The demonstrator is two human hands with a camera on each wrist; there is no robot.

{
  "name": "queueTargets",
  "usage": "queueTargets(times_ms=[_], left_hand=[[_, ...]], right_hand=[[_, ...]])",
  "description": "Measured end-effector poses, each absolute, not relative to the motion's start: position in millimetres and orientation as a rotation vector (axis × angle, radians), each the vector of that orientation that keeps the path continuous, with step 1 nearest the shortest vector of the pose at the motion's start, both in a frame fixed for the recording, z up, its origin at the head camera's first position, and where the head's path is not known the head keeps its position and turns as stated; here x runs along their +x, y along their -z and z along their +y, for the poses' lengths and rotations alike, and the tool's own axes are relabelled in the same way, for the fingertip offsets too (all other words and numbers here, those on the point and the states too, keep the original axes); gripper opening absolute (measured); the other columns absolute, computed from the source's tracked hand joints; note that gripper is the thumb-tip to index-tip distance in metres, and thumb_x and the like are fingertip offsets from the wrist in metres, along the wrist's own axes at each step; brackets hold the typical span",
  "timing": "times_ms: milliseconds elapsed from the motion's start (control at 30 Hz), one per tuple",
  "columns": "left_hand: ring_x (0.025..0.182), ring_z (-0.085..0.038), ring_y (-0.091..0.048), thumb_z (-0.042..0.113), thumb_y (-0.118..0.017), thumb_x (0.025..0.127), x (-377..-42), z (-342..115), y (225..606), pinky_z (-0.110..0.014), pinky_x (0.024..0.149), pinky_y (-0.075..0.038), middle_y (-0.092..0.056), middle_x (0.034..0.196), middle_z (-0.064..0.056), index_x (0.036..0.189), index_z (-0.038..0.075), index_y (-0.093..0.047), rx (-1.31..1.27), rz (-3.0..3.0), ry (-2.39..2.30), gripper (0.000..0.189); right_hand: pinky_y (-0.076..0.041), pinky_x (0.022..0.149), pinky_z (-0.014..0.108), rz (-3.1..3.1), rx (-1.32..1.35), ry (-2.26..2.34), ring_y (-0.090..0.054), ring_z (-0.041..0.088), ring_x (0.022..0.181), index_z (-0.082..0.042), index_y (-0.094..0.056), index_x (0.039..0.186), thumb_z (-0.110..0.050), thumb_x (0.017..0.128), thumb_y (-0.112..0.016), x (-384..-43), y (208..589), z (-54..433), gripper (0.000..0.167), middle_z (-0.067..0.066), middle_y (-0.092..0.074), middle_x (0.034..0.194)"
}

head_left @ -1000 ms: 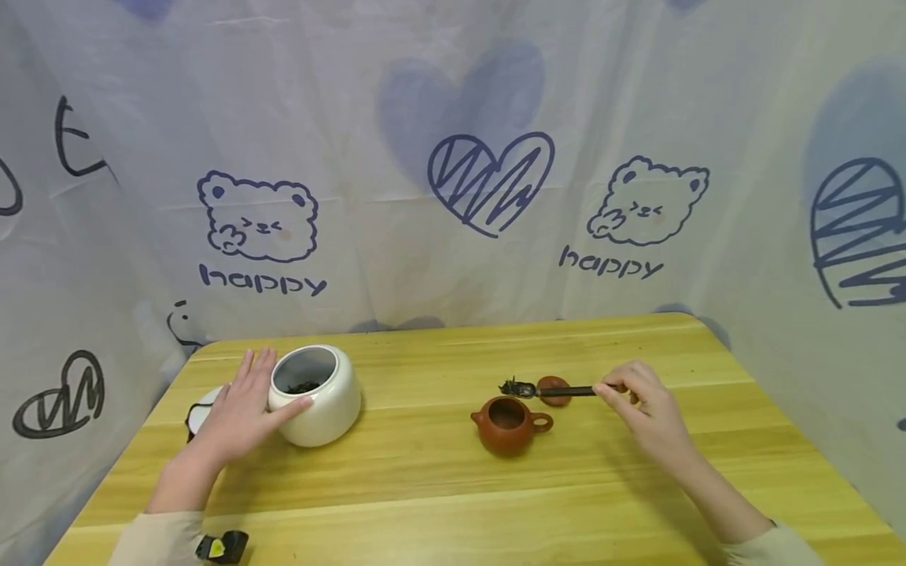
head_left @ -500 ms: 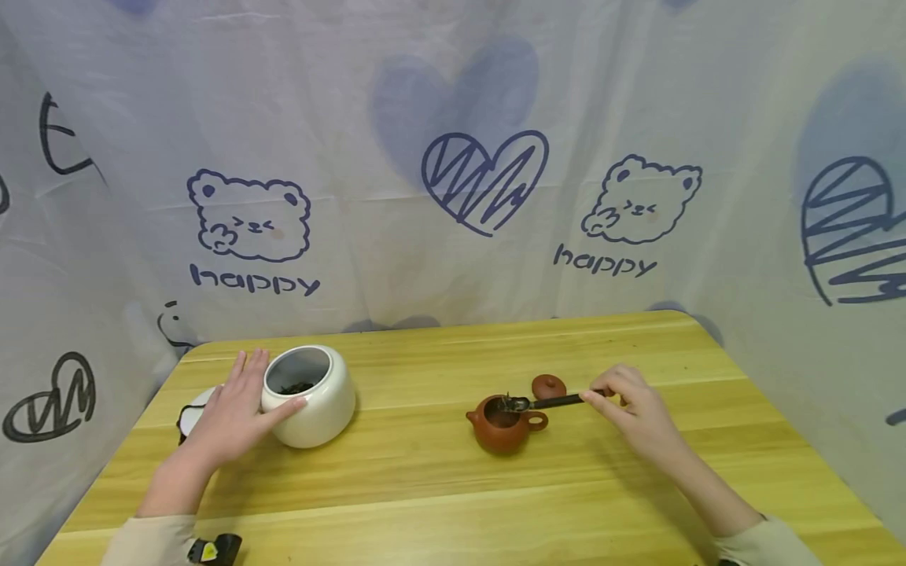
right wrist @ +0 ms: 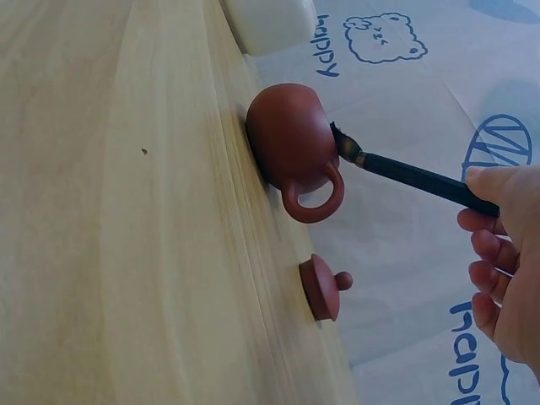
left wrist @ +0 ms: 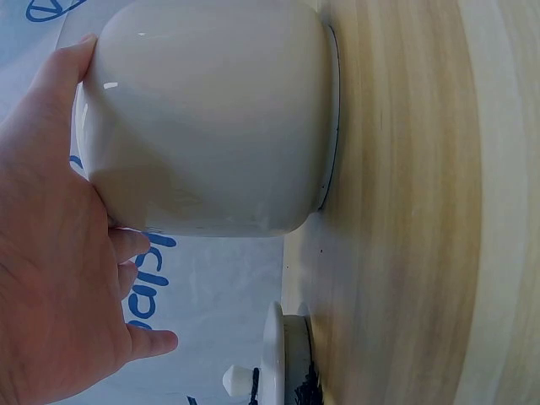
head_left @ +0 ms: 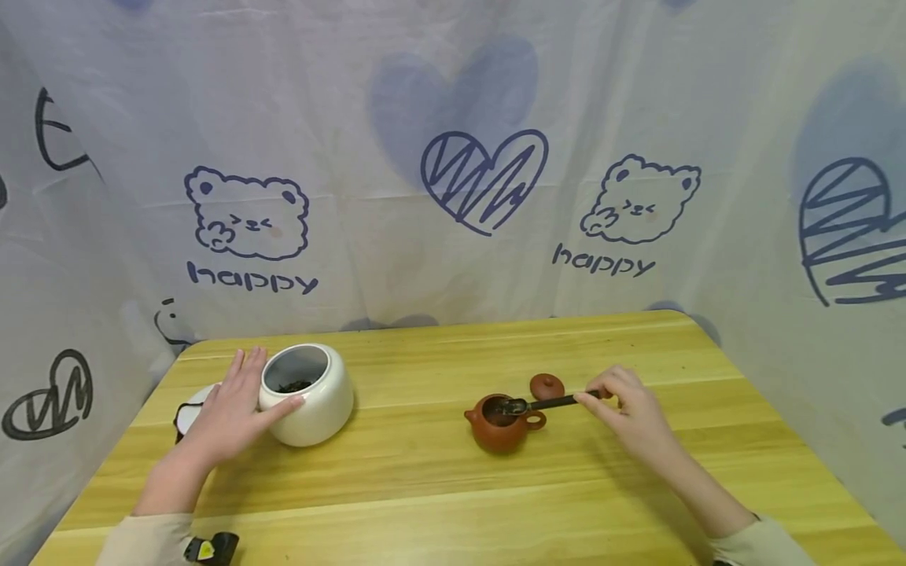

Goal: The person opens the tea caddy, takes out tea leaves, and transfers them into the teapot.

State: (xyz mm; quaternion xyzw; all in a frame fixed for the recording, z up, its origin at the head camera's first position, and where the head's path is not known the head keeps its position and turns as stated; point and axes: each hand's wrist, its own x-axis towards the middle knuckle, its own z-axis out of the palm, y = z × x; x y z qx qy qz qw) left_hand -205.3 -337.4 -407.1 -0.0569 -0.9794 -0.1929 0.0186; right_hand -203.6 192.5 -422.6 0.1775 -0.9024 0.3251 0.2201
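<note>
Pinching the spoon, the right hand holds its tip at the mouth of the teapot; the left hand, thumb and fingers apart, touches the jar.

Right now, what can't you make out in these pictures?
The teapot's floor: in the head view, the scoop and shadow obscure it; in the right wrist view, the pot's own wall does.
The white lid: partly behind the left hand in the head view, cut off by the bottom edge in the left wrist view.
How deep the dark leaves lie: the white jar's wall hides it in both views.
</note>
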Motion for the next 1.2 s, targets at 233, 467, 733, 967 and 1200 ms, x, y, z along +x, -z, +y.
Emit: queueTargets(times_ms=[233,467,733,967,1200], left_hand=[[0.150,-0.044,0.011,0.067,-0.048,0.091,-206.5,-337.3,407.7,-0.077,0.108,-0.009,0.005,0.162,-0.024,0.155,0.000,0.005,-0.178,-3.049,0.599,0.107],[0.149,-0.044,0.011,0.067,-0.048,0.091,-207.6,-338.9,409.5,-0.077,0.108,-0.009,0.005,0.162,-0.024,0.155,0.000,0.005,-0.181,-3.050,0.602,0.107],[0.149,-0.045,0.011,0.066,-0.049,0.091,-208.7,-339.8,411.6,-0.078,0.108,-0.009,0.003,0.162,-0.025,0.155,-0.001,0.003,-0.191,-3.042,0.612,0.106],[0.149,-0.045,0.010,0.066,-0.049,0.091,-208.0,-339.5,411.3,-0.078,0.108,-0.010,0.003,0.162,-0.026,0.155,-0.001,0.004,-0.191,-3.038,0.611,0.106],[0.149,-0.045,0.011,0.065,-0.049,0.091,-208.2,-340.0,411.3,-0.077,0.108,-0.011,0.003,0.162,-0.027,0.155,-0.001,0.004,-0.195,-3.036,0.625,0.106]], right_hand=[[-0.035,0.055,0.018,-2.425,0.518,-0.874,-0.038,0.001,0.074,-0.017,-0.064,0.077,-0.010,0.081,-0.078,-201.3,422.1,189.8,0.016,-0.007,-0.057,0.080],[-0.036,0.055,0.018,-2.392,0.536,-0.862,-0.039,0.000,0.075,-0.016,-0.065,0.078,-0.008,0.077,-0.080,-201.8,424.0,188.1,0.017,-0.007,-0.058,0.080],[-0.034,0.055,0.018,-2.361,0.566,-0.847,-0.037,0.000,0.075,-0.016,-0.063,0.078,-0.007,0.074,-0.082,-202.1,426.1,188.0,0.022,-0.008,-0.057,0.079],[-0.034,0.058,0.017,-2.342,0.592,-0.848,-0.041,0.003,0.078,-0.015,-0.066,0.080,-0.005,0.072,-0.083,-203.1,427.1,188.5,0.021,-0.007,-0.059,0.082],[-0.034,0.062,0.017,-2.342,0.615,-0.838,-0.044,0.003,0.082,-0.015,-0.068,0.082,-0.004,0.072,-0.083,-203.4,426.5,190.3,0.021,-0.008,-0.059,0.083]])
